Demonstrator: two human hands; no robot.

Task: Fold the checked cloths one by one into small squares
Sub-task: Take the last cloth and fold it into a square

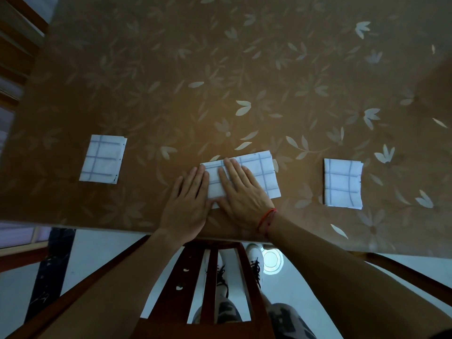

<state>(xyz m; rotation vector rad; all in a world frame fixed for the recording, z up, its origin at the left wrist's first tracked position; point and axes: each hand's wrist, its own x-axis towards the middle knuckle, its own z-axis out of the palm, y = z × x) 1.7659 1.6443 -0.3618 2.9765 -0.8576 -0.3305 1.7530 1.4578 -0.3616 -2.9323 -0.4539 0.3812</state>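
Observation:
Three white cloths with blue checks lie on the brown flowered table [244, 69]. The middle cloth [261, 172] is folded into a rectangle near the front edge. My right hand [242, 189] lies flat on its left half, fingers straight. My left hand [188, 201] rests flat beside it, fingertips touching the cloth's left edge. A folded square cloth [102, 159] lies apart to the left. Another folded square cloth [342, 183] lies apart to the right.
The table's front edge [97, 225] runs just below my wrists. A dark wooden chair [212, 277] stands under it in front of me, with my legs and shoes visible through its back. More wooden furniture [17, 45] stands at the far left.

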